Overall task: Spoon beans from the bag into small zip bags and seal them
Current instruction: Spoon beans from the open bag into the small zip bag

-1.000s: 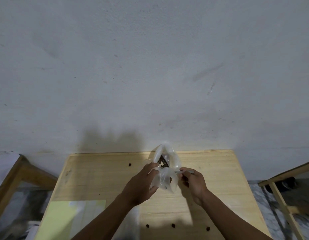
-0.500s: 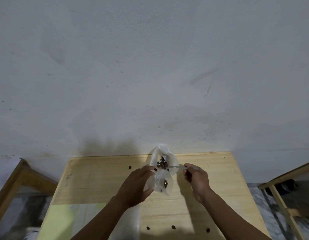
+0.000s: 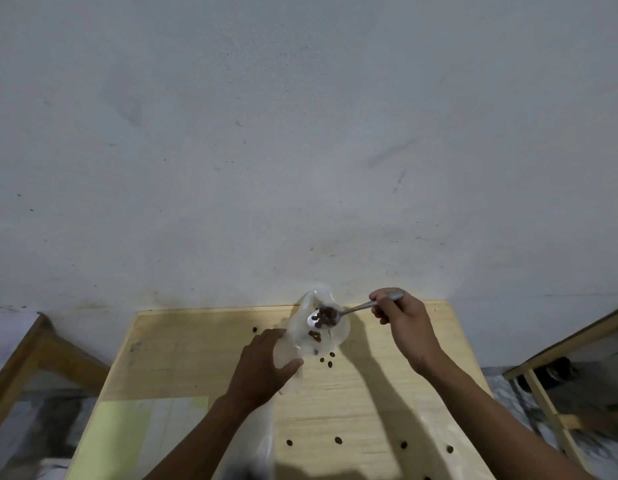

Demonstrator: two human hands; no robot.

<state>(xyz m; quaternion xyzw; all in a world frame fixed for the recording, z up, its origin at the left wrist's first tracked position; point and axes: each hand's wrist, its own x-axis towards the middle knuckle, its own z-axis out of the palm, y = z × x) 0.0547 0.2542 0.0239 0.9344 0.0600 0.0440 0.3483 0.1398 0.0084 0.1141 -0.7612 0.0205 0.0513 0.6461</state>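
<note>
A clear bean bag (image 3: 330,336) stands open at the far middle of the wooden table (image 3: 182,355), with a few dark beans inside. My right hand (image 3: 402,323) grips the handle of a metal spoon (image 3: 326,315), whose bowl holds dark beans above the bag's mouth. My left hand (image 3: 266,365) holds a small clear zip bag (image 3: 286,353) just left of the bean bag. Its fingers curl round the plastic.
Loose beans (image 3: 326,361) lie on the table near the bag, and others (image 3: 338,440) along the near edge. A pale yellow-green sheet (image 3: 127,431) and clear plastic (image 3: 255,441) lie at the near left. Wooden frames (image 3: 550,393) stand on both sides, a grey wall behind.
My right hand has lifted and drawn to the right, raising the spoon loaded with beans over the bag. My left hand moved left and down with the small bag. Two beans now lie beside the bag.
</note>
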